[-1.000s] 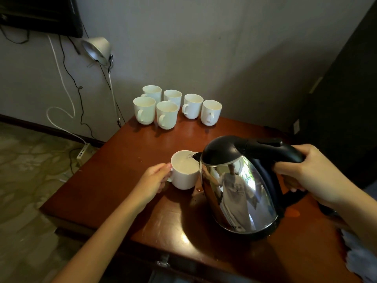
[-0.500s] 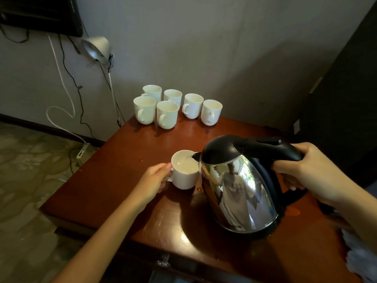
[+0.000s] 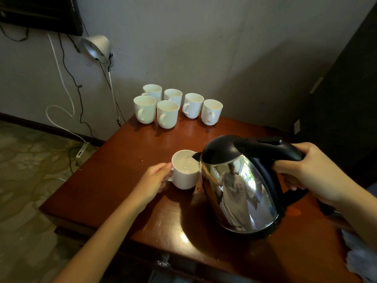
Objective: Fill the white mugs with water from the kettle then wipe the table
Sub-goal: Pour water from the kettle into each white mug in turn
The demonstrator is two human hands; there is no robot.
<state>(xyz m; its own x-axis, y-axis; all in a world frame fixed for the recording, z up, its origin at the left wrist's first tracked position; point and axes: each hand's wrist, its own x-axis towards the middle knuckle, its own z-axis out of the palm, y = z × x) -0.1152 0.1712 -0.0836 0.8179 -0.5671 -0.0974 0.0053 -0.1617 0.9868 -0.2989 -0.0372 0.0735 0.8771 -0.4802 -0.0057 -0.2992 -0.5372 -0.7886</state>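
Right grip (image 3: 312, 174) clamped round the black handle (image 3: 271, 148) of the kettle (image 3: 238, 190), fingers wrapped under, thumb side on top. Kettle has a polished steel body with black lid and base and is tilted to the left, spout (image 3: 196, 155) just over the rim of the mug (image 3: 184, 174). Thin thread of water runs from spout into mug; water shows inside, well up the wall. Cannot tell whether the kettle's base touches the surface (image 3: 122, 170) or hangs just above it. Left grip (image 3: 153, 180) closed on the mug's left side, fingers curled, thumb tip near the rim; the mug's own handle is hidden behind the fingers. Mug upright on the red-brown wooden surface, near its middle, just beside the kettle body; contact between the two not clear. Small wet patch (image 3: 199, 189) on the wood between mug foot and kettle. Six mugs (image 3: 167, 114), white and upright, clustered at the far edge by the wall, well apart from the mug under the spout: four packed in two rows at left, two more at right. Their contents cannot be made out. Steel body mirrors a person in a pale top. Left of the surface, a lamp (image 3: 97, 49) with metal shade on a thin pole. Dark cables (image 3: 67, 64) and a white cable (image 3: 59, 64) run down the wall toward a power strip (image 3: 82, 152) on the floor (image 3: 24, 190). Dark screen (image 3: 40, 13) at upper left. Pale cloth (image 3: 361, 258) at lower right, partly cut off.
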